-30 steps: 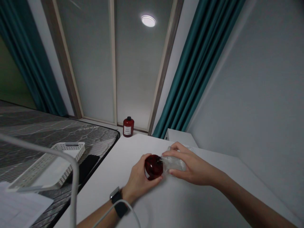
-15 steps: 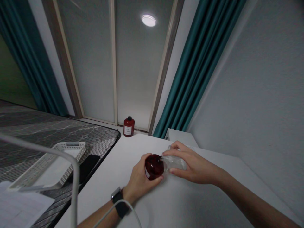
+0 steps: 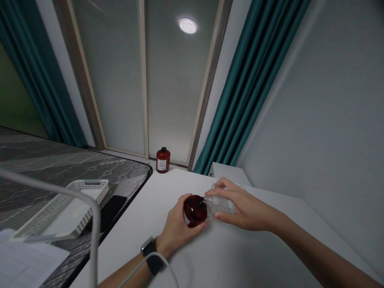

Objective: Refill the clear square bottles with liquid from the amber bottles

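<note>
My left hand [image 3: 175, 232] is wrapped round a dark red round bottle [image 3: 195, 210] standing on the white table [image 3: 234, 260]. My right hand [image 3: 240, 208] grips a clear plastic bottle [image 3: 220, 206] tilted on its side, with its mouth against the top of the red bottle. A dark watch sits on my left wrist. The fingers of both hands are curled round their bottles.
A second dark red bottle with a white label [image 3: 162, 160] stands at the window sill. A white plastic basket [image 3: 60, 208] and a dark flat object [image 3: 109, 210] lie on the patterned mattress at left. A white cable [image 3: 90, 224] crosses the foreground. Teal curtains [image 3: 249, 88] hang beside the window.
</note>
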The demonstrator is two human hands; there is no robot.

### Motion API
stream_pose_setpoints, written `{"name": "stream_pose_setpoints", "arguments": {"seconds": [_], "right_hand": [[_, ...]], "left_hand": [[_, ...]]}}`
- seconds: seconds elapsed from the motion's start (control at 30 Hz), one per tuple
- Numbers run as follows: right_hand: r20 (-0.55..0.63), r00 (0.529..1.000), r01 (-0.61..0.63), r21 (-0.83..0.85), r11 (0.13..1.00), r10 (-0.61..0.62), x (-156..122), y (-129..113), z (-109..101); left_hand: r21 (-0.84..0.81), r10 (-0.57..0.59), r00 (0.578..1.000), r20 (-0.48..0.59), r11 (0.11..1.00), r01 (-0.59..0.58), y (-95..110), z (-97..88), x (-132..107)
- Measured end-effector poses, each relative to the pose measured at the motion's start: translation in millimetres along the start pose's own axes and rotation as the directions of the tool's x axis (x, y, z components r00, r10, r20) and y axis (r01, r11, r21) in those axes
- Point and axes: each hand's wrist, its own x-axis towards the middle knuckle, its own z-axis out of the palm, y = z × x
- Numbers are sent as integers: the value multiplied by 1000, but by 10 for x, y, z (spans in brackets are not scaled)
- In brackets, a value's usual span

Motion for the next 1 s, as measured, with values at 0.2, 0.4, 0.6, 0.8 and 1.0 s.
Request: {"name": "stream_pose_setpoints", "arguments": {"seconds": [0.2, 0.4, 0.6, 0.8, 1.0], "right_hand": [[-9, 1000, 16, 8, 1000, -16, -1, 14, 8], [-1, 1000, 8, -7, 1000, -8, 10, 2, 0], [4, 1000, 12, -6, 1000, -12, 16, 11, 2], [1, 1000, 6, -5, 1000, -6, 18, -5, -3], [19, 1000, -8, -9, 1000, 8, 23, -20, -11]], "left_hand": [[-19, -44, 999, 31, 999, 44, -23, 12, -2], [-63, -27, 999, 34, 998, 29, -16, 11, 2], [-74, -23, 999, 37, 997, 25, -18, 15, 4], [-90, -26, 999, 41, 995, 30, -22, 22, 6], [-103, -23, 999, 49, 994, 28, -18, 11, 5]]}}
